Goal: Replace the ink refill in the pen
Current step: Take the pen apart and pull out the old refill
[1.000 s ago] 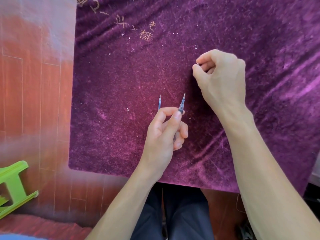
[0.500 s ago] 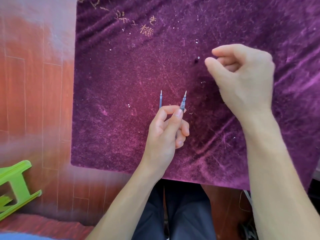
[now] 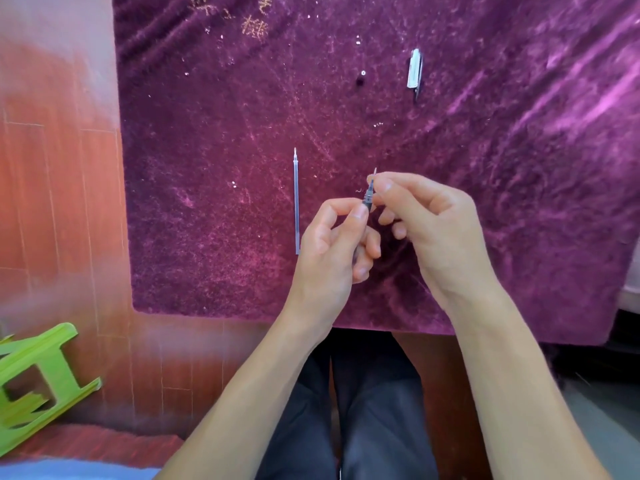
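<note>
My left hand (image 3: 332, 251) holds the pen barrel (image 3: 367, 197) upright between thumb and forefinger, with the refill's thin tip (image 3: 374, 173) sticking out of the top. My right hand (image 3: 436, 230) pinches the pen's upper end just below that tip. A second clear ink refill (image 3: 296, 202) lies straight on the purple cloth (image 3: 207, 220), just left of my left hand, tip pointing away. The white pen cap (image 3: 414, 69) lies further back on the cloth. A small dark part (image 3: 361, 82) and a tiny ring (image 3: 363, 73) lie left of the cap.
The cloth covers a low surface over a reddish wood floor (image 3: 59, 202). A green plastic stool (image 3: 38, 379) lies at the lower left. My dark trousers (image 3: 363, 410) show below the cloth's front edge.
My right hand has come down from the back of the cloth, leaving the small part there, and now pinches the top of the pen in my left hand.
</note>
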